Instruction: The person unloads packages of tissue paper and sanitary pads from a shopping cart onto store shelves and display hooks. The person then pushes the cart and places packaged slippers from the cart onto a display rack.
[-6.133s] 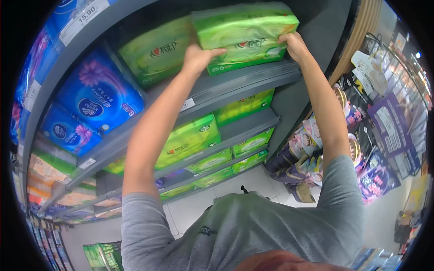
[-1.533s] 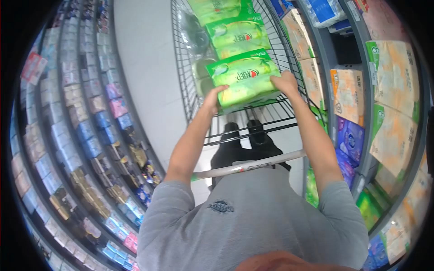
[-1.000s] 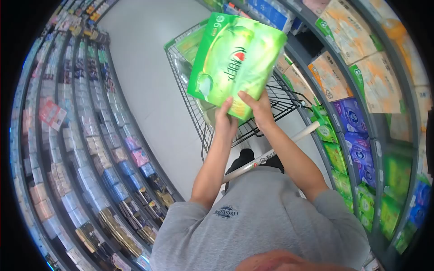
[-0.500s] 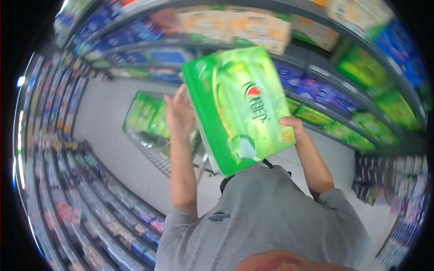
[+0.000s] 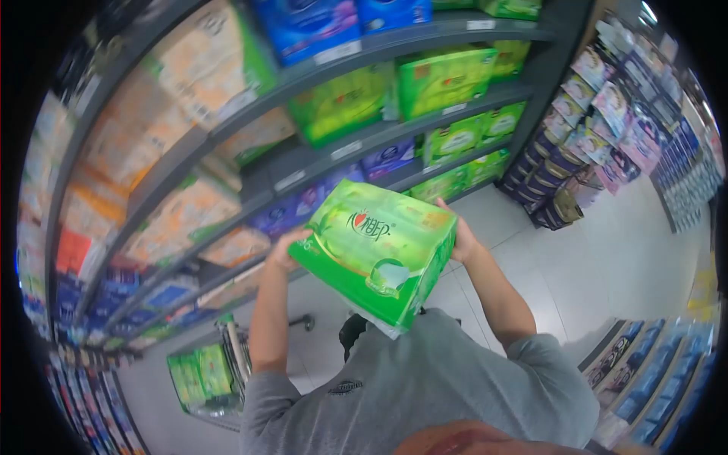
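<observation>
Head view: both hands carry one green soft pack (image 5: pixel 379 246) between them, out in front of the grey shirt (image 5: pixel 432 371).
Left grip (image 5: pixel 285 249): curled round the pack's left corner, closed as far as its thickness allows; the fingertips are hidden underneath.
Right grip (image 5: pixel 461 236): pressed to the pack's right end, part-curled with it in hold, fingers by the far corner; the rest tucks out of sight.
Pack face: turned up, lettering upright to the wearer, its top toward the shelves; a dark green band follows the near edge.
Long axis: crosses from the left grip toward the right one, slanting so that the right end sits nearer the body.
Pack edges: the far edge faces the shelves, the near corner overlaps the shirt in view; whether it touches cannot be told.
Shelves (image 5: pixel 508 97): ahead of both grips, with shelved green packs (image 5: pixel 446 80) and purple packs (image 5: pixel 388 158); orange-printed packs (image 5: pixel 182 220) lie left of the left grip. The gap to the held pack is hard to judge.
Tiled floor (image 5: pixel 561 265): widest open room, right of the right grip, bounded by hanging goods (image 5: pixel 614 106) ahead and a low rack (image 5: pixel 603 343) behind.
Shopping cart (image 5: pixel 233 345): left of and behind the left grip, beyond the forearm, loaded with more green packs (image 5: pixel 201 377).
</observation>
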Action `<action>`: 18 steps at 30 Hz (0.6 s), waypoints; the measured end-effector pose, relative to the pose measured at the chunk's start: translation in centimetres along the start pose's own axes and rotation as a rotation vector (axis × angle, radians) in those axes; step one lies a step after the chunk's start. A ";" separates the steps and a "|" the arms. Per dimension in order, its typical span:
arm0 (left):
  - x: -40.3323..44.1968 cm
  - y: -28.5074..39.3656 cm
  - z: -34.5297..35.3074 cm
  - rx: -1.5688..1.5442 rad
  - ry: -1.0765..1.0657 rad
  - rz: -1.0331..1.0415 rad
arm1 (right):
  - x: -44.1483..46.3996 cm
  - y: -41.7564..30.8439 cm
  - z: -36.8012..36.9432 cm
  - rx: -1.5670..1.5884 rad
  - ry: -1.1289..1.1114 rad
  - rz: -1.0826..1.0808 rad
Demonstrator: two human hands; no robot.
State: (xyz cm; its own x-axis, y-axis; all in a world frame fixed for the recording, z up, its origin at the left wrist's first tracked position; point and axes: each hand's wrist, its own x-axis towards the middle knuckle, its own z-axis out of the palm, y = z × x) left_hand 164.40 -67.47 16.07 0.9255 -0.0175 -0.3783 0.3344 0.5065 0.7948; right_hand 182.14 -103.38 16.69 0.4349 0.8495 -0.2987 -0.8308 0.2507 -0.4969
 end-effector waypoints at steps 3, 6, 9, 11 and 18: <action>7.5 -4.5 0.8 -0.246 0.007 0.016 | -4.8 -4.1 -1.3 0.138 0.042 -0.204; 12.5 -7.4 5.9 -0.251 0.060 0.020 | -7.5 -5.6 -5.8 0.104 0.094 -0.283; 17.7 -8.3 10.2 -0.229 -0.010 -0.019 | -7.4 -7.1 -10.6 -0.035 0.288 -0.407; 20.6 -7.1 14.7 -0.072 -0.043 0.015 | -8.0 -9.1 -12.6 -0.116 0.386 -0.465; 33.4 1.5 24.8 0.179 -0.279 0.203 | -9.2 -19.9 -16.0 -0.169 0.580 -0.533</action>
State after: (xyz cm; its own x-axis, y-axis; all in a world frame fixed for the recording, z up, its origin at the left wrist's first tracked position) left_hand 200.28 -88.69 16.43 0.9806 -0.1786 -0.0811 0.1427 0.3657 0.9197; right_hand 200.18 -123.61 16.29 0.9076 0.2470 -0.3394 -0.4172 0.4413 -0.7945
